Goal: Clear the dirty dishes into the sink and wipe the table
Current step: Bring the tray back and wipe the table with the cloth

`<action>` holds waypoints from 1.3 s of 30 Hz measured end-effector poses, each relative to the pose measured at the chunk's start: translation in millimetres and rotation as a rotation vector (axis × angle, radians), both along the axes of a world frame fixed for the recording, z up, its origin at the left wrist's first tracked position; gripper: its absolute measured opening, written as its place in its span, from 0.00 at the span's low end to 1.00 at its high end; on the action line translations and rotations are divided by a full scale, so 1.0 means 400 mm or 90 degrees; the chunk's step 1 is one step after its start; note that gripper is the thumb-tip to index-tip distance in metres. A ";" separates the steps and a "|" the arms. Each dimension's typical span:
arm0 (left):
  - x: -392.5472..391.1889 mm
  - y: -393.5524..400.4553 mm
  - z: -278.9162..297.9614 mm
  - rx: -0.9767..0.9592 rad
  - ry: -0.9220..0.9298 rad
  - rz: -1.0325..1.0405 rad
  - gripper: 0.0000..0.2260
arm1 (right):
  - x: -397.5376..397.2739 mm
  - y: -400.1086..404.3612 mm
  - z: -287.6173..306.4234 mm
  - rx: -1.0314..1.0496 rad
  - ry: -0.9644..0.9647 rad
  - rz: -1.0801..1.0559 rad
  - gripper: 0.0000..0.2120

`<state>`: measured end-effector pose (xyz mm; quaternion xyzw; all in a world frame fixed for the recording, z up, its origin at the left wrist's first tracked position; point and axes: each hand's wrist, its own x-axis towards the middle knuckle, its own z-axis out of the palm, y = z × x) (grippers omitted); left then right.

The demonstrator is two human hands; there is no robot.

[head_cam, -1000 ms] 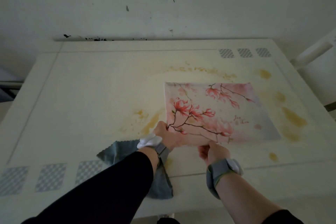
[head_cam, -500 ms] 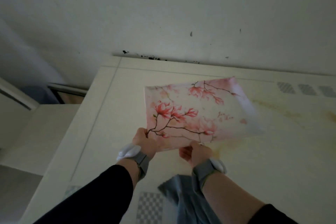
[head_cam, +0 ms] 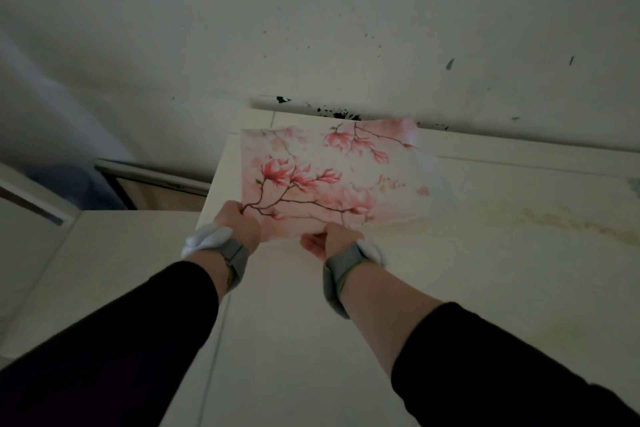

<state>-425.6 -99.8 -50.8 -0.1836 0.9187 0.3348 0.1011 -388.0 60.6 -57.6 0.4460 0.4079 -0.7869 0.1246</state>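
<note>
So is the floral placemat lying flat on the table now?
No, both hands, left and right, hold the floral placemat by its near edge, lifted.

Surface [head_cam: 485,288]: cream-white top, far edge butted against the wall. A thin inset line runs parallel to the left edge and another along the far edge. Yellowish-brown stain [head_cam: 568,222] smeared across the right part. Corner of a small checkered patch [head_cam: 634,183] shows at the right frame edge.
</note>
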 end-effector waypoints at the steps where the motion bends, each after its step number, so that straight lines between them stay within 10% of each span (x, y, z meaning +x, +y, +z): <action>1: -0.036 -0.019 -0.023 -0.006 -0.012 -0.004 0.11 | -0.028 -0.013 -0.007 0.001 -0.005 0.015 0.16; 23: -0.204 -0.040 -0.008 -0.110 0.043 -0.057 0.11 | -0.191 -0.097 -0.030 0.093 -0.034 0.130 0.18; 39: 0.195 0.136 -0.039 -0.014 0.130 -0.223 0.24 | 0.247 0.141 -0.001 0.361 0.082 0.299 0.09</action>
